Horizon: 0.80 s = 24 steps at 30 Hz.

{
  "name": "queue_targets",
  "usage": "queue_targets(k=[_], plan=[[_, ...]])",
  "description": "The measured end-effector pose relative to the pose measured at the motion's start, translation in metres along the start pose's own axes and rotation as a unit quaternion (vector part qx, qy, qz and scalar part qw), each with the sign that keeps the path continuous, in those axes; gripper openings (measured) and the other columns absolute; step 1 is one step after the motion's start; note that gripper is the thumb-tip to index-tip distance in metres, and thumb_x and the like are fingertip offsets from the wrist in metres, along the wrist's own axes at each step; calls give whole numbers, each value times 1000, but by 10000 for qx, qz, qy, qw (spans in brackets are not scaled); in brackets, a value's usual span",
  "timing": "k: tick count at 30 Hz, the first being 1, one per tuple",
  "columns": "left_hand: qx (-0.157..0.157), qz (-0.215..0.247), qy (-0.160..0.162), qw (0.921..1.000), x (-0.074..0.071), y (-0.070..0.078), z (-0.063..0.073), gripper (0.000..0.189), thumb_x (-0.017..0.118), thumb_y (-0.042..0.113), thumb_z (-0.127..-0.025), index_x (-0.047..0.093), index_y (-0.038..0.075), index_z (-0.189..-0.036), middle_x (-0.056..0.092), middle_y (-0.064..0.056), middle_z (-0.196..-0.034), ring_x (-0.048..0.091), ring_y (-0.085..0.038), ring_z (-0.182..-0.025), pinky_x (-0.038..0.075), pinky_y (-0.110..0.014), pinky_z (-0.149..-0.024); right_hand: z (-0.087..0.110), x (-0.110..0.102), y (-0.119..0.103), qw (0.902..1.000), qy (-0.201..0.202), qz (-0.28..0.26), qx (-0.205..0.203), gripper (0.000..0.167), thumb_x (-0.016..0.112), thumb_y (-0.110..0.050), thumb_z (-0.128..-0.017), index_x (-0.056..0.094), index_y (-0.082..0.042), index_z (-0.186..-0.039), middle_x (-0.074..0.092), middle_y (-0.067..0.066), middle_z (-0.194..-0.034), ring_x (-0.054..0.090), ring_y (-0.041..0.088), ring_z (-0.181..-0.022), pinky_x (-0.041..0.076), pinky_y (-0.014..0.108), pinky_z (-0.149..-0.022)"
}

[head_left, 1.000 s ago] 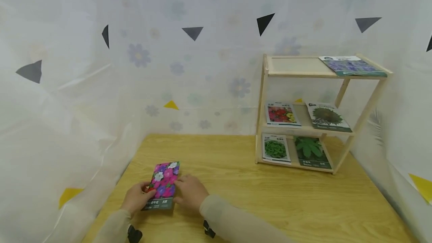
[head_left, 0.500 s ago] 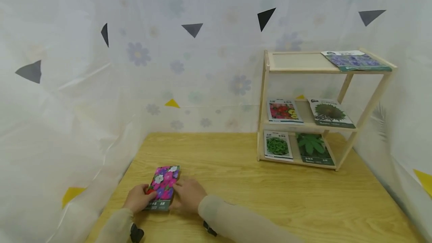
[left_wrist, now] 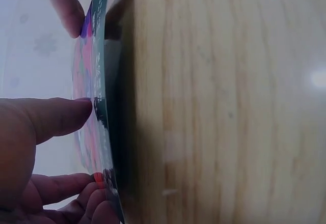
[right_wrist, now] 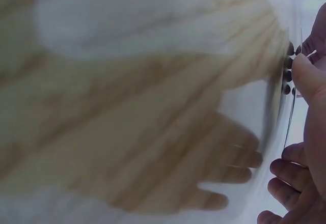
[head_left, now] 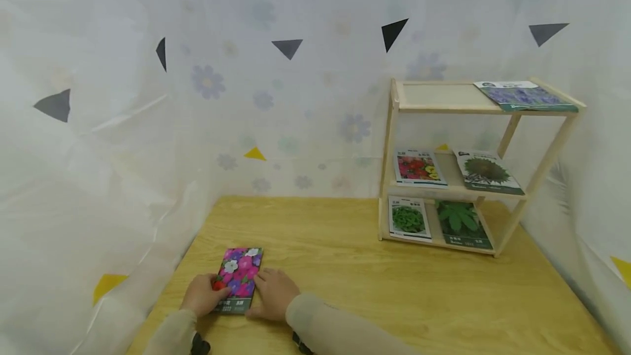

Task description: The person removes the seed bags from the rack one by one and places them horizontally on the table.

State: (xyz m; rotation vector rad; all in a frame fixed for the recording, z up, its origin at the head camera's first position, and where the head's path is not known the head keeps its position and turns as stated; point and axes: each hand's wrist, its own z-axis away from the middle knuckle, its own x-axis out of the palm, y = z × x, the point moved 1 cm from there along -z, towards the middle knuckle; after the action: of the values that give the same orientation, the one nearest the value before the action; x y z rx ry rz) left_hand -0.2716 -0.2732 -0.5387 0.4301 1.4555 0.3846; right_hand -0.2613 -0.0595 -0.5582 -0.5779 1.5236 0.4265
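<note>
Close over the wooden table [head_left: 345, 289] at the front left lies a seed packet [head_left: 239, 275] with pink, purple and white flowers and a dark green lower band. My left hand [head_left: 201, 293] grips its left side, thumb [left_wrist: 71, 114] on the printed face and fingers curled at the edge. Along the right edge, my right hand [head_left: 275, 293] holds the packet, one fingertip over the face and the thumb by the lower corner. The left wrist view shows the packet [left_wrist: 99, 81] edge-on, a dark shadow beneath it. In the right wrist view, my right hand [right_wrist: 305, 158] has bent fingers.
A three-tier wooden rack [head_left: 386, 147] stands at the back right. On it lie a lavender-coloured packet [head_left: 525, 96], a red-and-yellow flower packet [head_left: 419, 169], a spiky plant packet [head_left: 488, 171], a green herb packet [head_left: 409, 219] and a dark leaf packet [head_left: 460, 223]. White patterned sheeting [head_left: 296, 97] surrounds the table.
Both hands have lowered the flower packet and drawn it slightly toward me, so it lies flatter above the table. The head view has shifted slightly.
</note>
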Motion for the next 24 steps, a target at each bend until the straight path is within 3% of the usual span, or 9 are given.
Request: queue_targets(k=[10, 15, 24], plan=[[52, -404, 248, 9989, 5, 2, 3, 61, 78, 27, -79, 58, -19, -113, 58, -22, -94, 58, -32, -87, 48, -52, -84, 2, 0, -5, 9997, -6, -123, 201, 81, 52, -75, -81, 52, -18, -139, 48, -4, -141, 43, 14, -131, 38, 36, -106], [-42, -410, 272, 9988, 8, 0, 3, 63, 79, 29, -79, 57, -17, -115, 56, -22, -95, 57, -31, -87, 48, -52, -84, 1, -1, -7, 9995, -4, -36, 328, 80, 53, -74, -80, 52, -20, -139, 49, -5, -139, 46, 12, -127, 41, 34, -103], [106, -405, 319, 9986, 5, -4, 5, 64, 81, 31, -77, 59, -16, -114, 59, -20, -95, 58, -31, -88, 48, -51, -83, -2, 1, -7, 9986, -250, -182, 428, 81, 52, -75, -80, 50, -21, -141, 47, -4, -141, 45, 14, -129, 41, 35, -104]])
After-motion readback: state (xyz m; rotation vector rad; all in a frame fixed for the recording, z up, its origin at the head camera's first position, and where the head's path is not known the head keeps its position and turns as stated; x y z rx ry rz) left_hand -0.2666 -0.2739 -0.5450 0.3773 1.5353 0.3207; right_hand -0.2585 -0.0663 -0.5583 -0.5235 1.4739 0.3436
